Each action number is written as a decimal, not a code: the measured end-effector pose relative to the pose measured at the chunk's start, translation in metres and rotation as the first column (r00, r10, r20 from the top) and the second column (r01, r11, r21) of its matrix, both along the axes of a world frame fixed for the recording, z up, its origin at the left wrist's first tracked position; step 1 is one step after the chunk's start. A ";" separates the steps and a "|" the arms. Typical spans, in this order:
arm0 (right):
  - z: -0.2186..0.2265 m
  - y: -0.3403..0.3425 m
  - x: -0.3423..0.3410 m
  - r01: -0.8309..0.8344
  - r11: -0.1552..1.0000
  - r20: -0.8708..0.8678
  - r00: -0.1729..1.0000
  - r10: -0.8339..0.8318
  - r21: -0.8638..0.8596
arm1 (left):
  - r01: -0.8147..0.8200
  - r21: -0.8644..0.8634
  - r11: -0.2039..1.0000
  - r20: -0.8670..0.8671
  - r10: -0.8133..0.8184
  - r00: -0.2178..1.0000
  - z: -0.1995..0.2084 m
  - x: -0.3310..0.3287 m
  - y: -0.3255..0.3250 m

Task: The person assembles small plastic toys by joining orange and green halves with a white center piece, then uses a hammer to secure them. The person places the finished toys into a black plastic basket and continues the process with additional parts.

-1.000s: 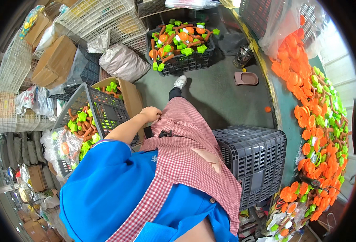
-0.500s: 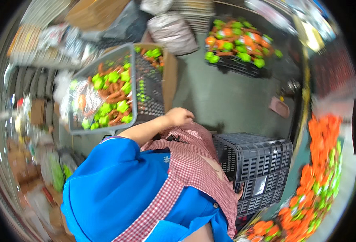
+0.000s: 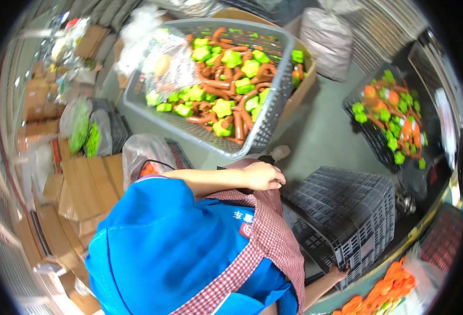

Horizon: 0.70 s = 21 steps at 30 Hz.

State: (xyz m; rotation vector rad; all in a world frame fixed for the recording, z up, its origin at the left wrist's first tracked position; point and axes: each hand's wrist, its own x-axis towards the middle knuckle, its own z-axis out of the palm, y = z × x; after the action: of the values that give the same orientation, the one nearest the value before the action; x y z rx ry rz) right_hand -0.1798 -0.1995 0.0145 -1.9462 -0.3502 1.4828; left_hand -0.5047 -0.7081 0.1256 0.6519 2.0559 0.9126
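Observation:
My right hand (image 3: 337, 274) grips the near rim of a black plastic crate (image 3: 365, 220). The crate is tipped on its side, with its slotted walls showing, beside my checked apron (image 3: 273, 231). My left hand (image 3: 265, 176) is in front of the apron's upper part, fingers curled down; their undersides are hidden, so I cannot make out whether anything is in them. Just beyond it stands a large grey basket (image 3: 189, 137) holding green star-shaped pieces (image 3: 222, 108), brown curved pieces (image 3: 216, 84) and a clear plastic bag (image 3: 171, 65).
A black crate (image 3: 370, 128) of green, orange and brown pieces stands at the far right. Orange pieces (image 3: 383, 286) lie along the lower right. Cardboard boxes (image 3: 92, 184) and plastic bags fill the left. A pale sack (image 3: 326, 44) stands behind the basket.
My view has swung, so the grey basket now appears nearer and further right. The right hand, mostly hidden before, now shows on the crate's rim. The left hand stays curled before the apron.

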 end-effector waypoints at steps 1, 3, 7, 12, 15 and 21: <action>-0.009 0.011 -0.020 -0.045 0.999 -0.001 0.999 0.045 -0.010 | -0.023 -0.050 0.998 -0.009 0.022 1.000 0.008 -0.001 -0.005; -0.052 0.049 -0.024 -0.117 0.993 -0.093 0.989 0.115 -0.012 | -0.031 -0.108 0.994 -0.005 0.031 1.000 0.022 -0.005 -0.013; -0.058 0.049 -0.107 -0.267 0.962 0.002 0.964 0.267 -0.057 | -0.114 -0.069 0.991 0.003 0.115 0.993 0.008 0.020 -0.030; -0.057 0.058 -0.122 -0.523 0.851 0.191 0.831 0.523 -0.054 | -0.182 -0.035 0.983 0.057 0.184 0.981 0.012 0.021 -0.028; -0.070 0.042 -0.157 -0.608 0.792 0.195 0.772 0.605 -0.052 | -0.203 -0.010 0.979 0.080 0.203 0.976 0.010 0.026 -0.033; -0.107 -0.089 -0.278 -0.700 0.690 -0.235 0.713 0.661 -0.185 | -0.221 0.053 0.974 0.124 0.213 0.969 0.014 0.019 -0.043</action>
State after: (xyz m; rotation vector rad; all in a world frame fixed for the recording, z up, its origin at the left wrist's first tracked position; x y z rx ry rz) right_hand -0.4579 -0.2880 -0.0926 -1.9822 -0.9400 2.2400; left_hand -0.4855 -0.7508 0.1396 0.4008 2.0249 1.1220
